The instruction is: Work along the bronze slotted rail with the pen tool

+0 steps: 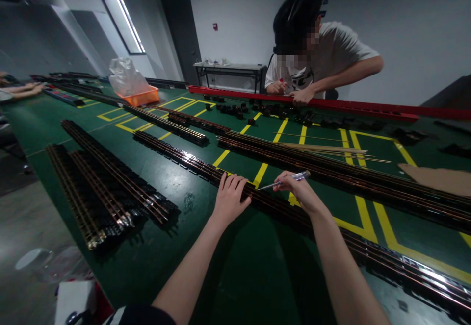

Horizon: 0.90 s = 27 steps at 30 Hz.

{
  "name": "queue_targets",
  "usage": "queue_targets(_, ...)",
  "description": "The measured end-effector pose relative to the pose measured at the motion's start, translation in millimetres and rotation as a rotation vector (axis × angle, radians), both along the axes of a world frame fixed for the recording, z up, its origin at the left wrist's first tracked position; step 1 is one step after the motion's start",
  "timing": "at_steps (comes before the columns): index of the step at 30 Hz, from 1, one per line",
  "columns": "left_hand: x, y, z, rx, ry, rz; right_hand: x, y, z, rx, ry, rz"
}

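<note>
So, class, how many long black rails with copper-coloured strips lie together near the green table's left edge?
3: a leftmost rail, a middle rail, and a right rail reaching closest to the left hand. Others could be hidden beneath.

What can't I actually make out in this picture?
In the head view:
Black rail with copper-coloured strips: partly covered by the left hand; its right end is cut off by the right edge.
Screwdriver: handle partly hidden by the right hand.
Plastic bag: cloudy, crinkled film hides any contents.
Small dark parts across the table: too small and dim to identify.
Person at far left: mostly cut off by the left edge.
</note>
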State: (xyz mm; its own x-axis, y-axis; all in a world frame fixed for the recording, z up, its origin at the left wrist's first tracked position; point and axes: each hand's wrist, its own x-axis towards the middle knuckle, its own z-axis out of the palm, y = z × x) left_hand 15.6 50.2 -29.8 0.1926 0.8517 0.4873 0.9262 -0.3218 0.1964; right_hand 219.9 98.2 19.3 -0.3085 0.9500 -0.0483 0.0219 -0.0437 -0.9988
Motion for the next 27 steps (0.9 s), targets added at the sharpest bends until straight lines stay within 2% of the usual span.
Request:
queue_targets(9, -0.3, 0.9, -2.2, 0.023, 0.016, 0.005, 0.4, 2.7, -5.7, 0.001, 0.011, -0.024)
queue_targets(27, -1.6, 0.9, -3.4, 0.037, -0.01, 0.004, 4.5, 2.1, -2.0, -0.017, -0.003, -0.009)
